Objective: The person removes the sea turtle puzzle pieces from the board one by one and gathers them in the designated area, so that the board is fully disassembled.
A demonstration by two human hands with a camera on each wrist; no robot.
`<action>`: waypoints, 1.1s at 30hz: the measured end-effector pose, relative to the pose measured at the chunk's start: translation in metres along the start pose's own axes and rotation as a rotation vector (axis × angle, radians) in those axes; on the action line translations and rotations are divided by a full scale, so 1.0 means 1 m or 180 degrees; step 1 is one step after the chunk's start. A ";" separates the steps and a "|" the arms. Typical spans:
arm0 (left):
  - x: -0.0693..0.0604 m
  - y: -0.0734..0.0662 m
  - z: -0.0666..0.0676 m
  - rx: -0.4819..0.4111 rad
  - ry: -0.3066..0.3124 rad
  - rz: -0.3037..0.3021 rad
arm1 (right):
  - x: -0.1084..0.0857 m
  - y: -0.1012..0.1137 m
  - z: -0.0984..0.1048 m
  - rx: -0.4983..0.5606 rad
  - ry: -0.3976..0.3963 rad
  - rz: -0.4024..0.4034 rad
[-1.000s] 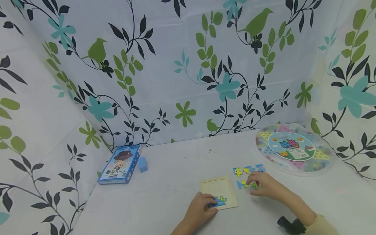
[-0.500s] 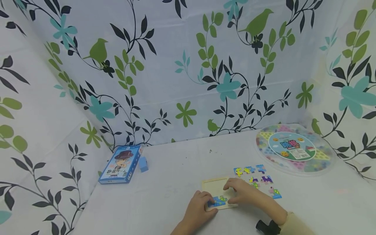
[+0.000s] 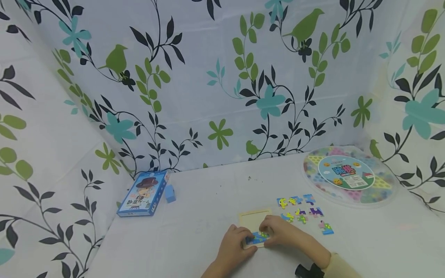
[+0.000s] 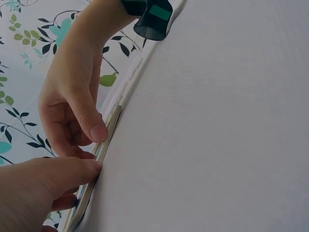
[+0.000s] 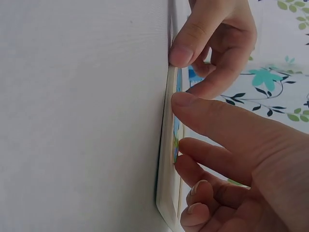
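A shallow wooden puzzle tray (image 3: pixel 255 218) lies on the white table, with blue and green jigsaw pieces (image 3: pixel 256 238) along its near side. My left hand (image 3: pixel 233 244) grips the tray's near left corner, thumb at the front edge and fingertips over the pieces. At the near right corner, my right hand (image 3: pixel 283 233) has thumb and fingertips around a jigsaw piece (image 5: pixel 176 147) inside the tray. The fingers partly cover that piece. The right wrist view shows both thumbs along the tray's edge (image 5: pixel 167 169).
Several loose jigsaw pieces (image 3: pixel 301 212) lie right of the tray. Behind them rests a round, clear-lidded game box (image 3: pixel 309 173). A blue card-game box (image 3: pixel 142 194) and a small blue block (image 3: pixel 170 194) lie at the left. A patterned cloth (image 3: pixel 194 92) hangs behind the table.
My right hand has moved left from the loose pieces to the tray, then closed in on a piece at its near right corner. The left hand has stayed at the tray's left corner.
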State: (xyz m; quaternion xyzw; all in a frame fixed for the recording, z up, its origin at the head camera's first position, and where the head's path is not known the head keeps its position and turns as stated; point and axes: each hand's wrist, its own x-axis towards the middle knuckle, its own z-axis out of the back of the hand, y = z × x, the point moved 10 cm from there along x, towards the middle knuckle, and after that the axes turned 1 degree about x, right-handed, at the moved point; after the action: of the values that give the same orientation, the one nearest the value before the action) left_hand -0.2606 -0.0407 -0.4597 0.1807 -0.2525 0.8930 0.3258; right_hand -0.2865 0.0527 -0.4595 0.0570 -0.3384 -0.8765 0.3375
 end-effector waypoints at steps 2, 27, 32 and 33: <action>0.000 0.001 0.000 0.0042 -0.0013 0.0023 | 0.000 -0.001 0.000 0.0020 -0.0001 -0.0024; 0.001 0.003 -0.001 -0.0021 0.0077 0.0141 | -0.001 -0.005 -0.003 -0.0003 -0.0043 -0.0194; 0.000 0.005 -0.001 -0.0056 0.0079 0.0160 | -0.002 -0.008 -0.005 0.0084 -0.0052 -0.0229; 0.000 0.005 -0.002 -0.0063 0.0081 0.0175 | -0.002 -0.008 -0.005 0.0105 -0.0056 -0.0238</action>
State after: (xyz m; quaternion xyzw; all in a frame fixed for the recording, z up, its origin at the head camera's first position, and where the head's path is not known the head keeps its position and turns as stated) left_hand -0.2642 -0.0432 -0.4627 0.1591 -0.2620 0.9013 0.3061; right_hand -0.2879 0.0552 -0.4684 0.0676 -0.3535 -0.8833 0.3006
